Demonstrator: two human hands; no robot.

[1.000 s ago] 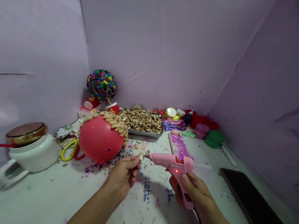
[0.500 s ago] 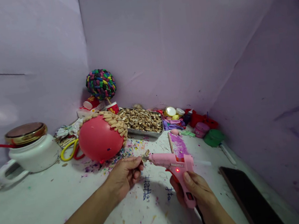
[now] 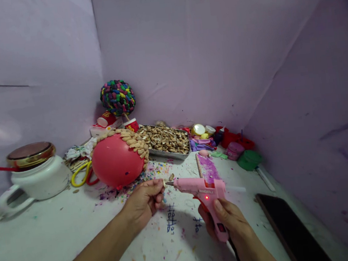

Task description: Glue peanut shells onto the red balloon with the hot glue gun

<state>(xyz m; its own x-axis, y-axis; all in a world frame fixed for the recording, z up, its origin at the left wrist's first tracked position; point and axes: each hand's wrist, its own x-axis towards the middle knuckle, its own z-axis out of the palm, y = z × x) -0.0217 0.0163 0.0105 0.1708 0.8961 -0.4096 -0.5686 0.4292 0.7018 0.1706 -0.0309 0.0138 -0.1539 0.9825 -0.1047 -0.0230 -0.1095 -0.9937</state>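
Note:
My left hand pinches a small nut shell between thumb and finger, near the middle of the table. Wrapped round the handle of a pink glue gun is my right hand. The gun's red light is lit, and its nozzle points left, at or very near the held shell; whether they touch I cannot tell. A clear glue stick juts from its back. Beyond my left hand rests a red balloon, with rows of tan shells along its top and right side.
Behind the balloon a metal tray holds many shells. To the left are a white mug and yellow-handled scissors. A multicoloured ball stands at the back. A green tub and a dark phone are on the right.
My left hand has shifted very slightly, and the shell at its fingertips shows at a different angle by the nozzle. The glue gun has hardly moved.

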